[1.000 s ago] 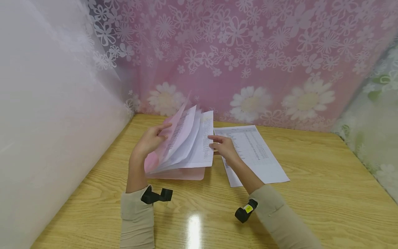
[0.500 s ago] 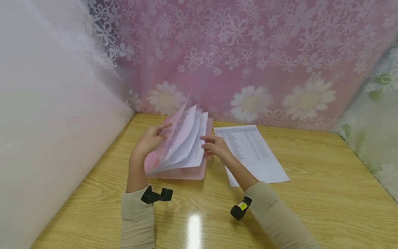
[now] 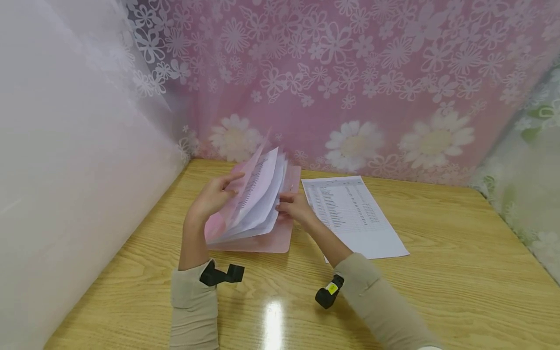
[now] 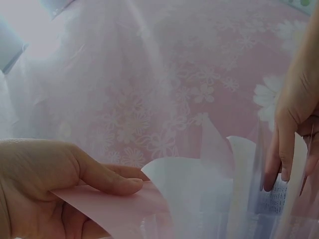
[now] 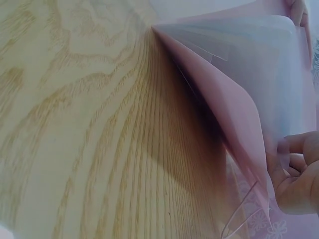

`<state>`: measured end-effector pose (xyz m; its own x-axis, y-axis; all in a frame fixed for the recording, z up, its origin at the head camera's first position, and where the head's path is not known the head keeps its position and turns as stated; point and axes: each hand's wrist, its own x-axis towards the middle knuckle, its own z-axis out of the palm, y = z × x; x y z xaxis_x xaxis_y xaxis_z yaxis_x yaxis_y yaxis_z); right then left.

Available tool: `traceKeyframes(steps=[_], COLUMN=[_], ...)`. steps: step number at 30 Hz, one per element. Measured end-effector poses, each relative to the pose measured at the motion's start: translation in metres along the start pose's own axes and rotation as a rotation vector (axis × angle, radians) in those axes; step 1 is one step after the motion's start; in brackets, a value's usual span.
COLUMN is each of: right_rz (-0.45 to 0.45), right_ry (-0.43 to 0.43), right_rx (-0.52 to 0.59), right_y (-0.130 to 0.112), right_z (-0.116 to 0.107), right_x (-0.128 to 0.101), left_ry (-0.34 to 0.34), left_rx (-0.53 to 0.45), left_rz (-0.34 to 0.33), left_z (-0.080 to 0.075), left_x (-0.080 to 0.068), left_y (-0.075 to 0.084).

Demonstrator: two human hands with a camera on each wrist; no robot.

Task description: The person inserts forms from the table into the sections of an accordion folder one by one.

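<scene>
A pink folder [image 3: 280, 243] with clear sleeves and white printed pages [image 3: 262, 214] stands partly spread on the table. My left hand [image 3: 214, 197] holds its raised pink cover [image 4: 134, 204] between thumb and fingers, seen closely in the left wrist view. At the folder's right side, my right hand [image 3: 297, 209] pinches the edge of a printed sheet [image 4: 275, 196] among the sleeves. Most of that sheet is hidden between the sleeves. In the right wrist view the right hand [image 5: 299, 174] is at the edge of a clear sleeve [image 5: 249, 74], beside the pink back cover [image 5: 229, 94].
Another printed sheet [image 3: 350, 209] lies flat to the right of the folder, partly under the right forearm. The wooden table [image 3: 459, 253] meets a pink flowered curtain [image 3: 306, 97] at the back and a white wall [image 3: 87, 146] on the left.
My right hand has moved left with the printed sheet, which has slid in among the folder's sleeves. More of the pink back cover shows. My left hand has stayed in place.
</scene>
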<state>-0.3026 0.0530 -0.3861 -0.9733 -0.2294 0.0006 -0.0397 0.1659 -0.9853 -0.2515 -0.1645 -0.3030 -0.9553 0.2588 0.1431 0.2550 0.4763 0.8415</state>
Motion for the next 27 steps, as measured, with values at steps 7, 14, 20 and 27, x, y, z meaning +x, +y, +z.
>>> traceKeyframes(steps=[7,14,20,27], right_rz=[0.003,0.006,0.048,0.032], right_ry=[0.032,0.018,0.009,0.031], right_rx=[0.041,0.021,0.02,0.021], right_y=[0.0,0.0,-0.002,-0.002], right_z=[0.007,0.007,-0.002,-0.026], right_x=[0.001,0.002,-0.001,-0.006], left_ry=[-0.004,-0.006,0.002,0.008], left_rx=[0.003,-0.002,-0.009,0.004], left_rz=[-0.004,-0.012,-0.019,-0.026], left_z=[-0.001,-0.002,-0.002,-0.002], left_x=[0.001,0.0,0.0,0.001], left_y=[0.0,0.0,0.0,-0.003])
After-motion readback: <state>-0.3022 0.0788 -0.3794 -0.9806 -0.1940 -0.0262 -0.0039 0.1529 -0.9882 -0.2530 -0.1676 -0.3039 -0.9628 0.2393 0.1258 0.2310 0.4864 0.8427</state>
